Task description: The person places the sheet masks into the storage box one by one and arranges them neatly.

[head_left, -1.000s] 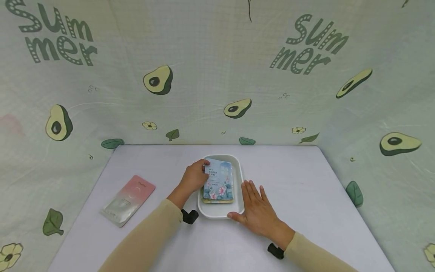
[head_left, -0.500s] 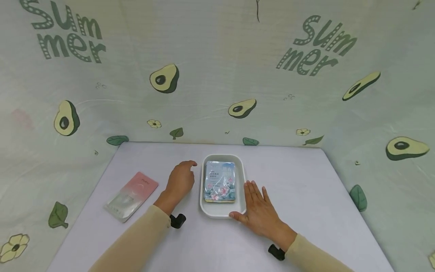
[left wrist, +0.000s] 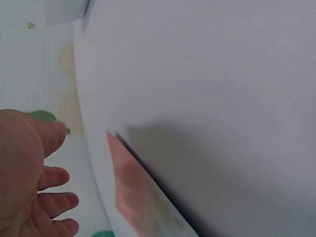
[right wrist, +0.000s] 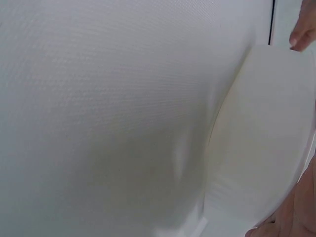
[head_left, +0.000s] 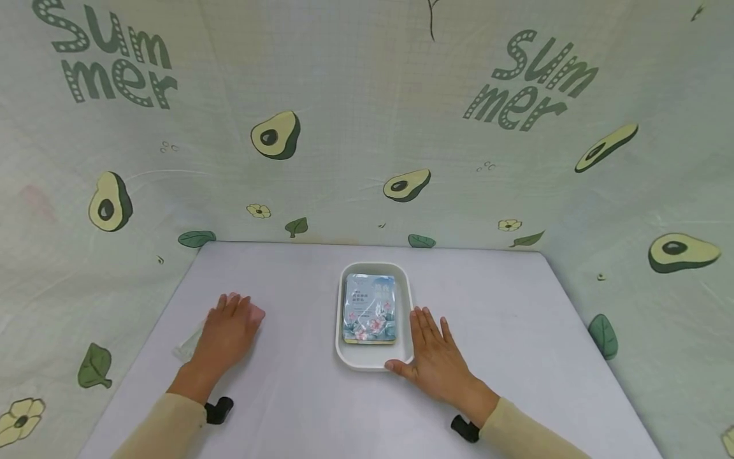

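Observation:
My left hand (head_left: 225, 336) is over a flat pink and silver-white sachet (left wrist: 131, 190) at the left of the table, hiding most of it in the head view. In the left wrist view, the thumb and fingers are spread above the sachet, with a gap between. At the centre stands a white tray (head_left: 367, 361), holding a light blue sachet (head_left: 369, 309) with pink flowers; a yellow edge shows beneath it. My right hand (head_left: 438, 360) rests against the tray's near right corner, fingers straight and thumb along the front rim. The tray's outer wall (right wrist: 256, 128) fills much of the right wrist view.
The table (head_left: 504, 319) has a white cover. Behind and beside it hangs a pale cloth (head_left: 338, 76) printed with avocados, leaves and lettering. A black wrist camera mount (head_left: 219, 410) sits under the left wrist, another mount (head_left: 465, 429) under the right.
My left hand has let go of the blue sachet in the tray and moved left, over the pink sachet. The right hand has stayed at the tray's corner.

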Demonstrator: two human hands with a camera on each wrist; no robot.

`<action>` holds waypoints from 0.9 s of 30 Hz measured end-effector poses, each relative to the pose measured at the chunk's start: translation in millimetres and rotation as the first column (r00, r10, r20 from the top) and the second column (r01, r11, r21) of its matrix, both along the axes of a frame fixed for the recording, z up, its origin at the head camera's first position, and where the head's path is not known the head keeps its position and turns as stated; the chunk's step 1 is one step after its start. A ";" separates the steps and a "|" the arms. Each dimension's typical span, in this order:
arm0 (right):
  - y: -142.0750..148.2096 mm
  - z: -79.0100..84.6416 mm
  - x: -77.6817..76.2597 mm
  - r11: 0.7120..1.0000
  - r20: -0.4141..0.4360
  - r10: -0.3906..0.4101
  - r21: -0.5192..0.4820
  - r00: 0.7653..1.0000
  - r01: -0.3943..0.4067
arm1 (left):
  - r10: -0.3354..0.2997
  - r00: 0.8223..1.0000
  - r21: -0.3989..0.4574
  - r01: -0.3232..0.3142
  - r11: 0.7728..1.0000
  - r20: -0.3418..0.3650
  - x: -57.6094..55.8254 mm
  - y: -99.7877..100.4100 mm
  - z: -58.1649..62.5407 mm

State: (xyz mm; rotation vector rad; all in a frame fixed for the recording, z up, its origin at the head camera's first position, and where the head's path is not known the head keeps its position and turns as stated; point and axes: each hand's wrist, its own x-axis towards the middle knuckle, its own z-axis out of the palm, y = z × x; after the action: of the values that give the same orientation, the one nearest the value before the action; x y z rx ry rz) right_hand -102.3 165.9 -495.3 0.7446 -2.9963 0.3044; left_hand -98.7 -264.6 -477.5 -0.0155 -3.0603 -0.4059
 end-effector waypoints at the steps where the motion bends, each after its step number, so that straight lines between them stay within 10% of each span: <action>1: -0.3 0.1 0.3 1.000 -0.002 0.000 -0.002 1.000 0.000 | 0.010 0.999 0.006 -0.010 1.000 0.044 6.6 -11.4 -2.7; 6: -1.3 0.1 0.4 1.000 -0.014 0.003 -0.015 1.000 -0.003 | 0.063 0.976 -0.002 -0.064 0.998 0.210 37.2 -62.2 -16.7; 13: -0.8 1.4 0.5 1.000 0.008 -0.001 -0.010 1.000 0.001 | 0.078 0.976 -0.068 -0.066 0.996 0.204 62.5 -86.3 -35.6; 27: -1.5 0.3 1.2 1.000 0.023 -0.018 0.010 1.000 0.018 | -0.053 0.995 -0.072 0.059 0.996 0.079 53.4 -5.5 -41.1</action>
State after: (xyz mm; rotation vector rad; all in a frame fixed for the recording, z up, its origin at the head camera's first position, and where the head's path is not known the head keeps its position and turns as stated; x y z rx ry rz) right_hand -101.1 164.5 -494.9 0.7196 -3.0261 0.3000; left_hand -45.3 -270.1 -518.6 -0.0911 -3.1559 -0.3021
